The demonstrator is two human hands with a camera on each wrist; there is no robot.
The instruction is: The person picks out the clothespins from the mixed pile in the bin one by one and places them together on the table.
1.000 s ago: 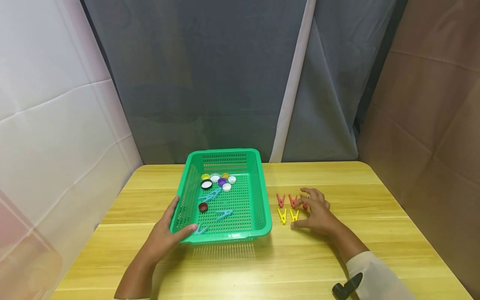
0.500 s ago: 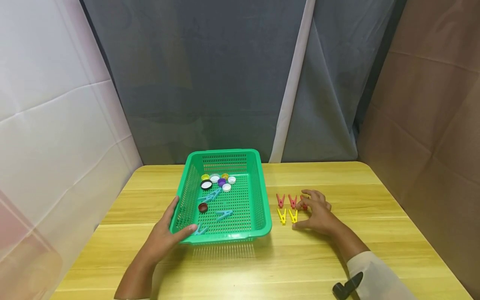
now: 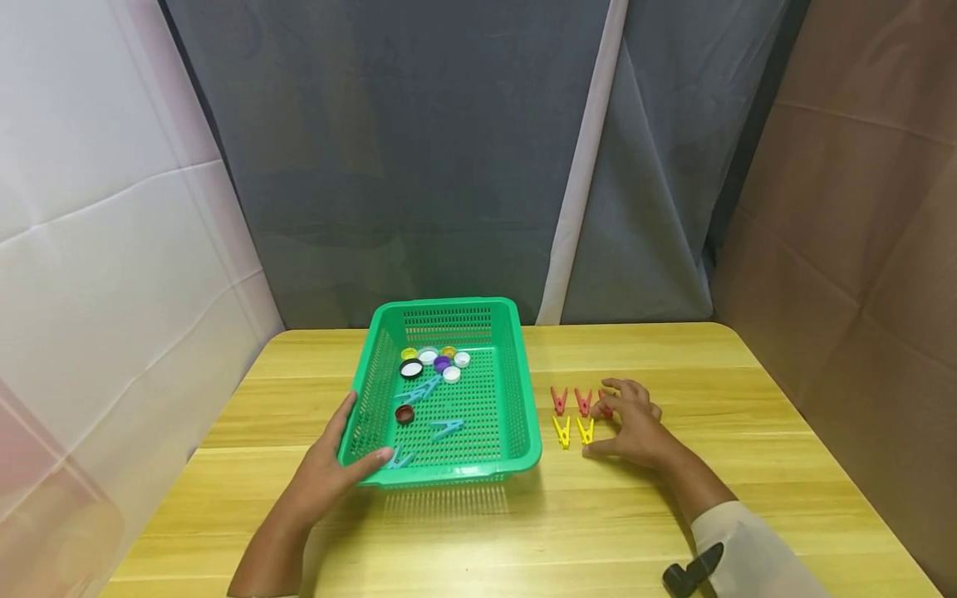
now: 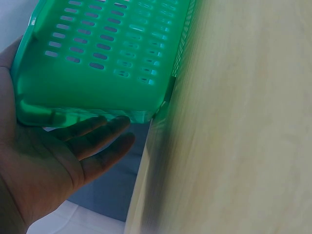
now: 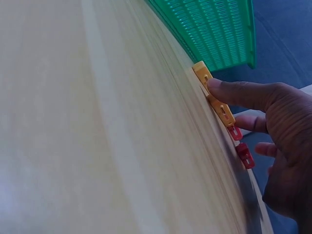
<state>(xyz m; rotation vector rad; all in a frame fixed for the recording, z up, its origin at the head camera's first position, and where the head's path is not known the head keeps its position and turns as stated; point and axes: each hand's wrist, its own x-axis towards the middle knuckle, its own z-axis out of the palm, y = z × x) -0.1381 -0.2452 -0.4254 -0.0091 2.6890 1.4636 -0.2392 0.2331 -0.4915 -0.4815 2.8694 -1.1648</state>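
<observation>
Green plastic, slotted all over, makes up the basket [image 3: 463, 473], which sits left of centre on the wood-grain table [image 3: 449, 548]; the left hand [image 3: 325, 469] grips its near left corner, thumb laid over the rim, the other fingers along the outside of the wall.

Three light-blue clothespins [image 3: 448, 428] lie inside, spread from the middle to the near left corner; a dark red cap [image 3: 404, 414] rests between two of them; farther back cluster a black-rimmed cap [image 3: 411, 369], a purple cap [image 3: 442, 365], a yellow cap [image 3: 409, 354], a gold cap [image 3: 449, 352] and three whitish caps [image 3: 452, 374].

Right of the basket, on the table, three red clips [image 3: 559, 407] make a back row and two yellow clips [image 3: 564, 440] a front row; the right hand [image 3: 634, 428] arches over their right end, thumb and fingers wide apart; its thumb tip is at the right-hand yellow clip, its fingers partly hide the last red clip; whether the fingers touch that clip I cannot tell.

Grey curtain [image 3: 463, 166] hangs behind the table; a black object [image 3: 694, 571] sits on the pale right sleeve [image 3: 755, 552].
</observation>
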